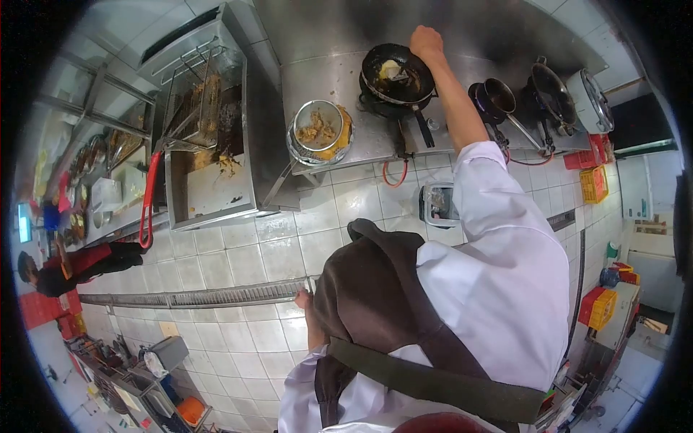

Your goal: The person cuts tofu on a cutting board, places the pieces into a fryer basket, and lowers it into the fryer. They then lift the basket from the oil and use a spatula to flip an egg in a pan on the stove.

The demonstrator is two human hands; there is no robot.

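My right hand (427, 43) reaches past the far edge of a black frying pan (413, 91), close to the steel back wall. Its fingers are curled closed, and what they hold, if anything, is hidden. In the pan, which sits on a burner with its handle towards me, lies a pale yellow lump of food (390, 70), with a dark utensil or scrap beside it. Low at my left side, in front of the apron (375, 289), my left hand (304, 299) looks closed; its grip is too small to make out.
A strainer with fried pieces (318, 125) rests over a bowl left of the pan. Further left stands a deep fryer with baskets (206, 108) and a red handle (150, 198). Saucepan (498, 97), wok (553, 94) and lidded pot (593, 99) stand right. Another person (72, 270) is far left.
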